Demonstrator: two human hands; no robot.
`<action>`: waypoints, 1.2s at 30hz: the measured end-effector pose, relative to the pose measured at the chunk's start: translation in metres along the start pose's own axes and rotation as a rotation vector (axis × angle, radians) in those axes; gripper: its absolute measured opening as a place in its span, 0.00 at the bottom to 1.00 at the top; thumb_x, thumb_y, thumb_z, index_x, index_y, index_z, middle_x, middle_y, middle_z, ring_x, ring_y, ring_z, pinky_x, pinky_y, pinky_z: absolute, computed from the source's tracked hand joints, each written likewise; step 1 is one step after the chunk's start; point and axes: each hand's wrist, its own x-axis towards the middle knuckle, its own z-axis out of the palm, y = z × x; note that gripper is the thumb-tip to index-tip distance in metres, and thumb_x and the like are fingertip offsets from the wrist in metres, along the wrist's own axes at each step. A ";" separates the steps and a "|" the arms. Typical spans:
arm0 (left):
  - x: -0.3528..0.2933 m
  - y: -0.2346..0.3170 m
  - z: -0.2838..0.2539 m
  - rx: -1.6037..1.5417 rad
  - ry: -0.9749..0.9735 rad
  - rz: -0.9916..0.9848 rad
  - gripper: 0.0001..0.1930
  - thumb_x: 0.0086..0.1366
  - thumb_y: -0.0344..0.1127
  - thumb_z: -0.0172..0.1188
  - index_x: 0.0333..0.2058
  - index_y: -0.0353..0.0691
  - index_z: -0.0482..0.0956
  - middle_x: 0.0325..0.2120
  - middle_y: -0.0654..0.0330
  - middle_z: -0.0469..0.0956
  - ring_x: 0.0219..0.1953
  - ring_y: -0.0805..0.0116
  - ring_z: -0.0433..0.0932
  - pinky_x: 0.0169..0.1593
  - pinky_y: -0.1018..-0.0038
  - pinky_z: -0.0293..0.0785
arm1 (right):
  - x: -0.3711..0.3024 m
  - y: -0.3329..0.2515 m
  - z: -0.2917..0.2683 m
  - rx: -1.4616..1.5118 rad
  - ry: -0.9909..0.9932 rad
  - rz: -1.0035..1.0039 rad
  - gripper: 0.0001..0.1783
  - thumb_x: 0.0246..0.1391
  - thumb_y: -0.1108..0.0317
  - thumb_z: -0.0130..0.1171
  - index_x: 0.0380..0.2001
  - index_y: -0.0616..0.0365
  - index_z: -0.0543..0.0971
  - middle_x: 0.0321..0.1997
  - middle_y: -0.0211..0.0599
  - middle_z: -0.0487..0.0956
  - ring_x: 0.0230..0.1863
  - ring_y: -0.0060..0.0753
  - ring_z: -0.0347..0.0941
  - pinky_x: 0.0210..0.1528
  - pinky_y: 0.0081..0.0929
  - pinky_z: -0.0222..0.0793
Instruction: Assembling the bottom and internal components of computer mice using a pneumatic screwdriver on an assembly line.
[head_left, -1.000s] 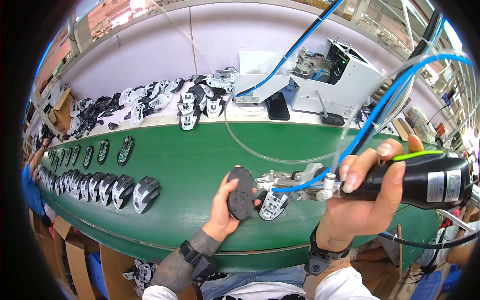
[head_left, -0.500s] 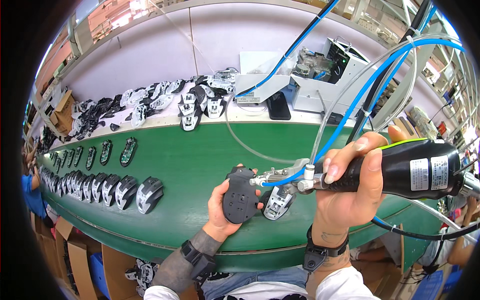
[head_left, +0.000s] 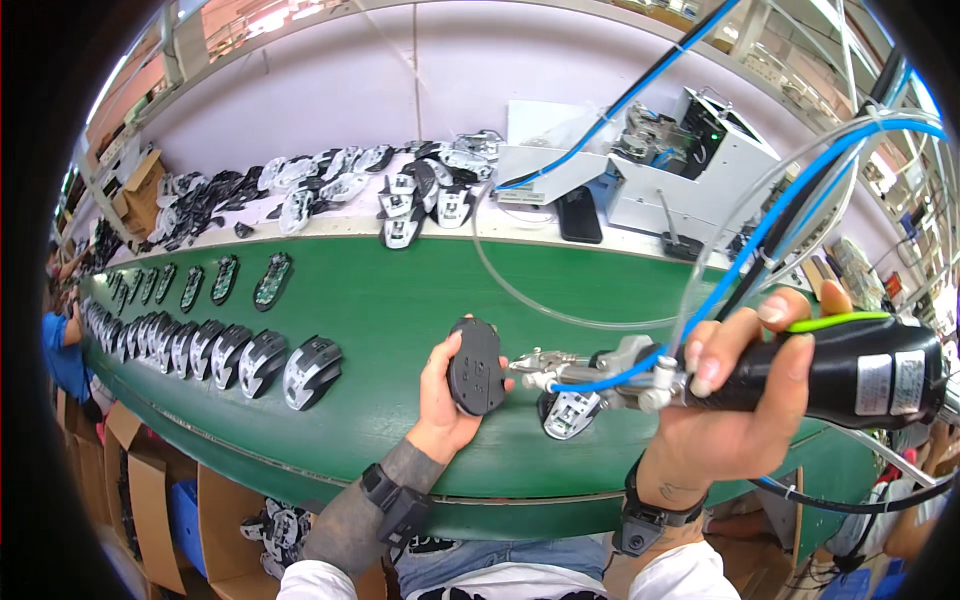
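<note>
My left hand (head_left: 440, 395) grips a dark mouse base (head_left: 474, 368), tilted so its flat underside with small holes faces me. In my right hand (head_left: 745, 400) is a black power screwdriver (head_left: 845, 372) with a green lever, held level and pointing left. The metal nose (head_left: 545, 366) of the screwdriver ends just right of the mouse base, near my left fingertips. I cannot tell whether it touches. Below the nose, a grey-and-black mouse shell (head_left: 572, 412) lies on the green work surface (head_left: 400, 300), partly hidden by the tool.
On the left stand a row of mouse shells (head_left: 312, 373) and a row of circuit-board bases (head_left: 272, 280). Loose shells (head_left: 340, 185) pile on the back shelf beside a phone (head_left: 579, 215) and white machine (head_left: 660, 190). Blue hoses (head_left: 735, 275) hang at right.
The screwdriver's nose has drawn back to the right off the mouse base, and my right hand has moved right and down. The mouse base has turned more edge-on. The whole view has shifted slightly.
</note>
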 end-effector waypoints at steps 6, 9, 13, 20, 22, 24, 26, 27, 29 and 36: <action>0.001 0.014 -0.002 -0.172 -0.074 0.086 0.18 0.62 0.46 0.46 0.49 0.49 0.68 0.44 0.58 0.72 0.34 0.60 0.76 0.35 0.62 0.75 | -0.016 0.000 0.009 0.091 -0.160 0.188 0.26 0.57 0.63 0.45 0.55 0.62 0.53 0.34 0.35 0.68 0.14 0.19 0.61 0.18 0.19 0.60; -0.004 0.013 0.001 -0.181 -0.096 0.086 0.20 0.62 0.47 0.46 0.52 0.50 0.66 0.44 0.57 0.71 0.37 0.60 0.75 0.35 0.62 0.75 | -0.019 0.001 0.012 0.113 -0.196 0.212 0.27 0.56 0.63 0.47 0.55 0.62 0.54 0.33 0.35 0.68 0.13 0.20 0.63 0.18 0.20 0.62; -0.007 0.014 0.004 -0.162 -0.107 0.097 0.23 0.60 0.47 0.47 0.53 0.48 0.64 0.49 0.57 0.67 0.37 0.61 0.73 0.35 0.62 0.73 | -0.020 0.000 0.015 0.093 -0.223 0.218 0.27 0.56 0.63 0.47 0.55 0.62 0.53 0.33 0.35 0.68 0.13 0.20 0.63 0.18 0.21 0.62; -0.009 0.014 0.010 -0.223 -0.161 0.078 0.21 0.62 0.47 0.45 0.53 0.49 0.65 0.46 0.56 0.70 0.37 0.57 0.75 0.35 0.59 0.75 | -0.014 -0.011 0.020 0.059 -0.145 0.222 0.27 0.55 0.62 0.49 0.54 0.60 0.54 0.31 0.33 0.67 0.13 0.20 0.63 0.17 0.22 0.62; -0.014 0.016 0.014 -0.220 -0.150 0.090 0.23 0.61 0.47 0.47 0.53 0.49 0.64 0.49 0.57 0.67 0.37 0.61 0.73 0.35 0.61 0.74 | -0.017 -0.009 0.021 0.047 -0.173 0.266 0.28 0.55 0.62 0.50 0.54 0.60 0.54 0.30 0.32 0.67 0.13 0.21 0.63 0.17 0.21 0.62; -0.015 0.017 0.013 -0.249 -0.146 0.071 0.22 0.61 0.47 0.47 0.53 0.49 0.64 0.49 0.57 0.67 0.37 0.61 0.73 0.35 0.61 0.74 | -0.018 -0.010 0.021 0.033 -0.202 0.309 0.28 0.55 0.61 0.51 0.54 0.59 0.54 0.30 0.31 0.67 0.13 0.21 0.63 0.17 0.21 0.62; -0.016 0.016 0.016 -0.279 -0.140 0.052 0.22 0.61 0.47 0.47 0.53 0.49 0.64 0.49 0.57 0.67 0.37 0.61 0.74 0.35 0.61 0.74 | -0.015 -0.014 0.022 0.014 -0.187 0.345 0.29 0.54 0.61 0.52 0.54 0.58 0.55 0.29 0.31 0.67 0.13 0.22 0.63 0.17 0.22 0.62; -0.019 0.015 0.021 -0.286 -0.151 0.042 0.22 0.61 0.47 0.47 0.52 0.48 0.65 0.49 0.57 0.67 0.36 0.61 0.74 0.35 0.61 0.75 | -0.016 -0.016 0.021 0.007 -0.172 0.340 0.29 0.54 0.61 0.52 0.55 0.58 0.55 0.29 0.31 0.67 0.13 0.22 0.64 0.18 0.23 0.63; -0.019 0.015 0.022 -0.292 -0.161 0.029 0.21 0.61 0.47 0.47 0.52 0.48 0.65 0.48 0.56 0.68 0.36 0.61 0.74 0.34 0.61 0.75 | -0.016 -0.012 0.021 -0.010 -0.200 0.312 0.29 0.54 0.62 0.52 0.55 0.58 0.55 0.30 0.32 0.68 0.13 0.22 0.63 0.18 0.23 0.63; -0.005 0.010 0.000 -0.114 0.107 0.066 0.16 0.61 0.48 0.48 0.42 0.45 0.70 0.35 0.61 0.73 0.34 0.64 0.75 0.38 0.60 0.74 | -0.006 -0.012 0.014 0.135 -0.135 0.156 0.25 0.59 0.63 0.44 0.56 0.61 0.54 0.35 0.35 0.67 0.14 0.17 0.59 0.19 0.19 0.59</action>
